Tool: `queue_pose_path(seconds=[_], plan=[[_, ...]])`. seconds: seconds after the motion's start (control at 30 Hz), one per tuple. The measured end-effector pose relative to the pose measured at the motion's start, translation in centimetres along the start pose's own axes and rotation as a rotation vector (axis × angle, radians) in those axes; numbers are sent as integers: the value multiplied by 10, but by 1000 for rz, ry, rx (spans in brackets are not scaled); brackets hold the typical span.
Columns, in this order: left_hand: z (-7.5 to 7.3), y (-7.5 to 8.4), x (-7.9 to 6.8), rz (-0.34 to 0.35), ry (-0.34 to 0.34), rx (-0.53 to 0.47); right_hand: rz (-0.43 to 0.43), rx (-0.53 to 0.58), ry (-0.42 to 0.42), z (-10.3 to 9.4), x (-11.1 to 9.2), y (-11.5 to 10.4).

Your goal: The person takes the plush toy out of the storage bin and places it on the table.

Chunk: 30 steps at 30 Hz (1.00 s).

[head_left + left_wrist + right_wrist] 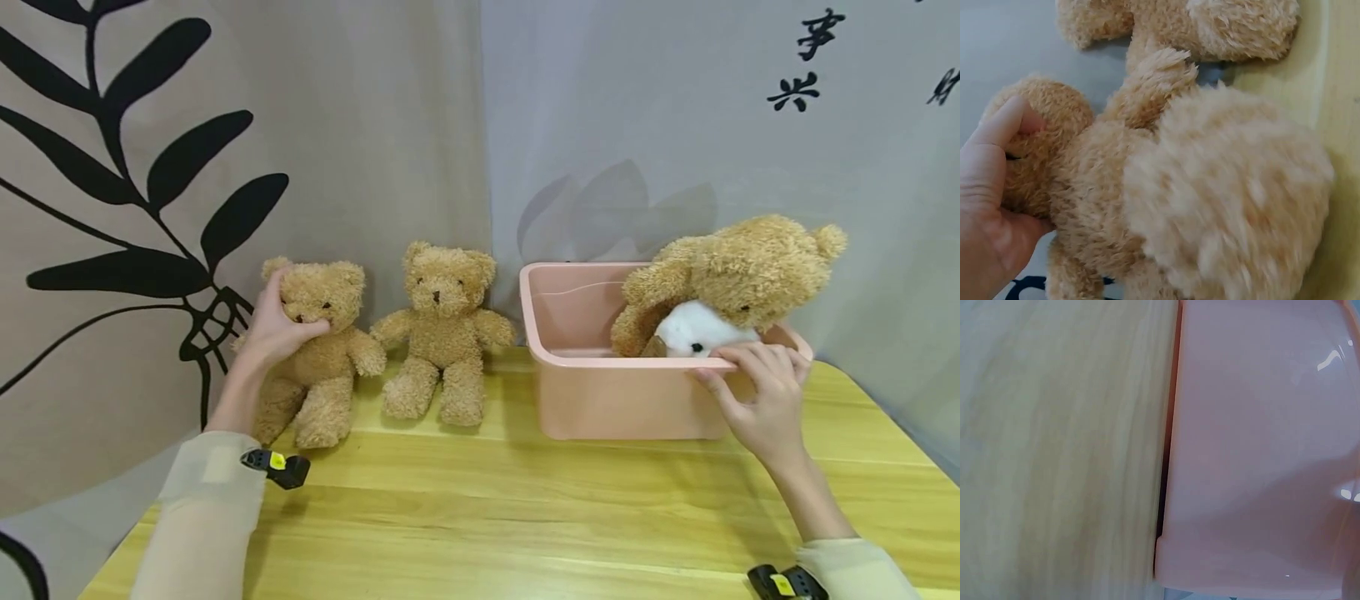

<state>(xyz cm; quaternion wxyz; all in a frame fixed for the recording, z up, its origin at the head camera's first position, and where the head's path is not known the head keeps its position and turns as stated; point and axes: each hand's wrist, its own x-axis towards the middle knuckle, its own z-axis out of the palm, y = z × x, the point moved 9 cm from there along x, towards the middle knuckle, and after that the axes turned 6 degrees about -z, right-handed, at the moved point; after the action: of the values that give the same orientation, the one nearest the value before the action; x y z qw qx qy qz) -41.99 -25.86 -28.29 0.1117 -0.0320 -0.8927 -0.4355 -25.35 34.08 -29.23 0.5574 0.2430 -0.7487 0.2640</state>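
My left hand (pixel 273 332) grips the head of a curly brown teddy bear (pixel 311 362) at the left, its thumb across the bear's face. In the left wrist view, the fingers of this hand (pixel 988 200) curl round the head, and a blurred leg of the bear (pixel 1094 194) fills the middle. On the right, my right hand (pixel 768 404) pinches the front rim of a pink plastic bin (pixel 622 400) between thumb and fingers. Inside the bin, another teddy bear (pixel 765 267) leans over a white plush toy (pixel 690 327). The right wrist view shows mostly the bin's wall (pixel 1260 425).
Between the held bear and the bin, a third teddy bear (pixel 442 337) sits upright against the grey backdrop (pixel 375 125). Everything stands on a yellow wood-grain table (pixel 480 508). Black leaf prints (pixel 157 67) mark the cloth at the left.
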Motion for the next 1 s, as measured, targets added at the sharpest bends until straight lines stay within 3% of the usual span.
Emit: queue_pose_path(seconds=[0.2,0.53,1.0], plan=[[-5,9,4,56,99,-29,-1,2,-4,0,0,0],[14,-2,16,11,40,51,-1,0,3,-1,1,-1],[22,-5,12,-58,63,-38,14,-13,16,0,2,-2]])
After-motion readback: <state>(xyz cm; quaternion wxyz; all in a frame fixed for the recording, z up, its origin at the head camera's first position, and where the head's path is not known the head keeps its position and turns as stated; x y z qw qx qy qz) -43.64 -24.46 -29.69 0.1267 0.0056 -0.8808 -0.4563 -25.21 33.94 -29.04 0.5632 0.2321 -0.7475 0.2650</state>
